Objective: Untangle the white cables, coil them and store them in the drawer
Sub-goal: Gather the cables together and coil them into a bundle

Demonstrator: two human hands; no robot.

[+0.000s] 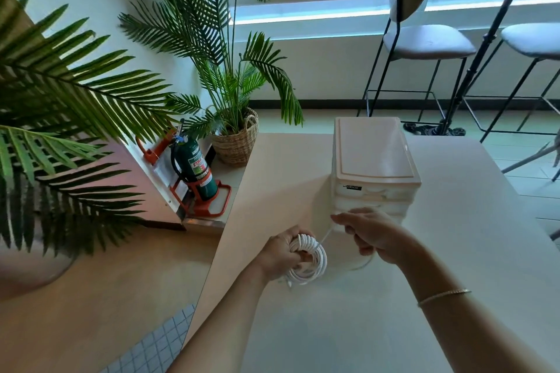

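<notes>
Coiling is under way: the coil [306, 260] is gripped in the left hand [280, 253] above the near desk [454, 236], while the loose cable end [328, 232] is pinched in the right hand [371, 235]. Next, the tail must be wound on, then a drawer [372, 207] pulled open.

Both hands [280, 254] [371, 233] curled, seemingly gripping, forearms extended.
</notes>
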